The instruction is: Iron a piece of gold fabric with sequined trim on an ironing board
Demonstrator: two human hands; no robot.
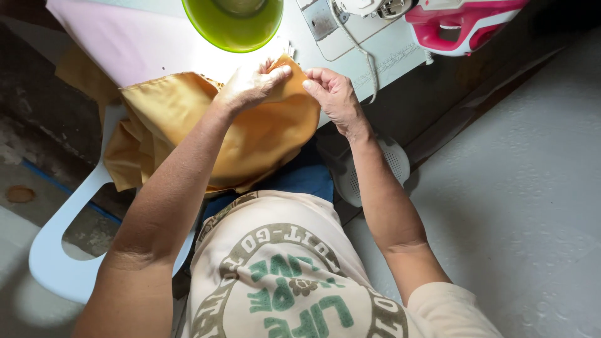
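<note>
Head view, looking straight down. Both hands on the mustard-yellow fabric (250,134), upper centre of the frame.

Left hand (247,84): fingers closed down on the top edge of the fabric, thumb tip meeting fingertips, pinch grip on the cloth. Right hand (332,94): fingers curled in, grip pinched on the same edge just right of the left hand; the two hands nearly touch at the fingertips.

Fabric drapes from the edge of the white surface (382,56) down over the person's lap, bunched in folds toward the left of the frame, over the arm of a white plastic chair (56,250).

On the surface: green bowl (233,22) at top centre, just above the hands, brightly lit. Pink cloth (119,37) spread at upper left, partly under the yellow fabric. Sewing machine (463,22) with pink and white body at upper right, metal plate (319,19) beside it, a thin white cord (366,59) running down past the right hand.

Blue garment (307,178) visible on the lap below the fabric. Grey concrete floor (519,188) fills the right side.
</note>
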